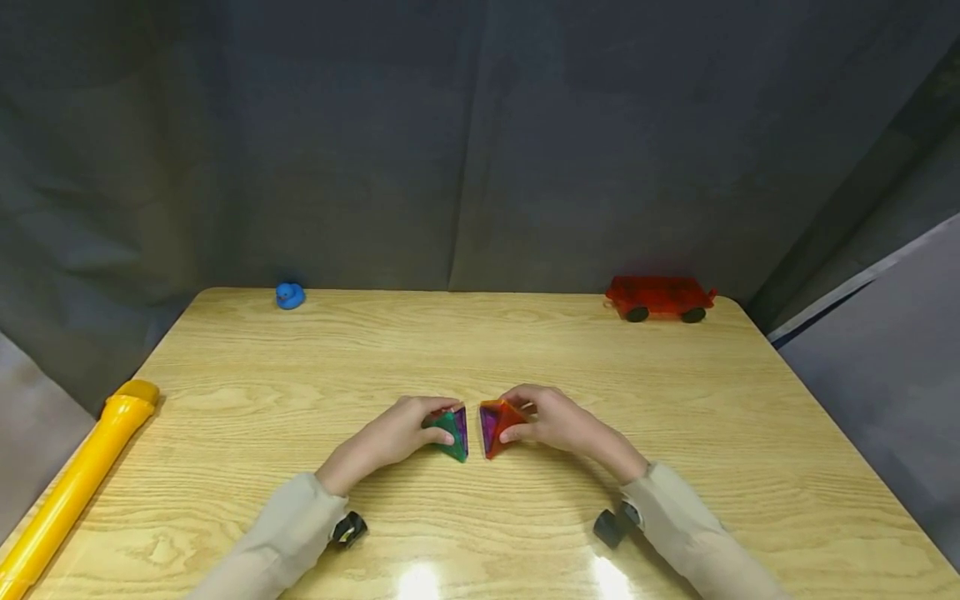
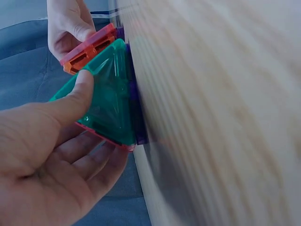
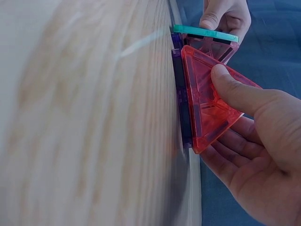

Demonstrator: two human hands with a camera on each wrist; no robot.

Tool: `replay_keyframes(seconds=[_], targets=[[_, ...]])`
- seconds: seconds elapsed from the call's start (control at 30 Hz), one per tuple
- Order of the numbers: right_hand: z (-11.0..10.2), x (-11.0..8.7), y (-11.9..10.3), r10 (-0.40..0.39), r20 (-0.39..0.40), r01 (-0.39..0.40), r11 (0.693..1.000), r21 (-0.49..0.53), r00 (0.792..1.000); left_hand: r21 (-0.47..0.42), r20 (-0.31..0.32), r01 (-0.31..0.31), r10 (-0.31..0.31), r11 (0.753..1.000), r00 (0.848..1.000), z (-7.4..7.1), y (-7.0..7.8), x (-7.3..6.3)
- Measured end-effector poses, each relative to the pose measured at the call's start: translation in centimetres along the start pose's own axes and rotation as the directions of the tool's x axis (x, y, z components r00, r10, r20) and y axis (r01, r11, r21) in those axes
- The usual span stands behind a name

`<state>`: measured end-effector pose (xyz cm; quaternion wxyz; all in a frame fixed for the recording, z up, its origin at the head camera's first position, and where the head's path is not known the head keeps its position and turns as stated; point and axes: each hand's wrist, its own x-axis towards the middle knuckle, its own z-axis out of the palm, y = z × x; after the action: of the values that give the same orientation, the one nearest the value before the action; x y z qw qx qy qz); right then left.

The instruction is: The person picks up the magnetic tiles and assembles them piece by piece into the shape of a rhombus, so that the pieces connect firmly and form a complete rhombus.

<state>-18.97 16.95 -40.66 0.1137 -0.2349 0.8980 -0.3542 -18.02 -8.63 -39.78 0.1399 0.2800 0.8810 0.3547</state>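
Note:
Mid-table in the head view, my left hand (image 1: 401, 431) grips a pyramid of green, purple and red magnetic tiles (image 2: 110, 96), thumb on its green face. Facing it across a narrow gap, a second pyramid of red, orange and purple magnetic tiles (image 3: 202, 87) is held by my right hand (image 1: 561, 423). That thumb presses the red face while the other fingers reach round the far side. Both wrist views show a purple tile on each pyramid close against the wooden tabletop.
A blue toy duck (image 1: 289, 295) sits at the table's back left. Toward the back right stands a red toy wagon with black wheels (image 1: 658, 297). Along the left edge lies a long yellow tube (image 1: 82, 475). Dark cloth (image 1: 480, 150) hangs behind the table (image 1: 315, 358).

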Motion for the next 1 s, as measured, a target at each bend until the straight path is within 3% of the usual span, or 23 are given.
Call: replay_keyframes(seconds=[1.0], targets=[[0.51,0.91,-0.84,-0.065,0.021,0.065,0.998,-0.012,0.998,0.006,-0.033,-0.051,0.051,0.999,0.998,0.55,0.28,0.52]])
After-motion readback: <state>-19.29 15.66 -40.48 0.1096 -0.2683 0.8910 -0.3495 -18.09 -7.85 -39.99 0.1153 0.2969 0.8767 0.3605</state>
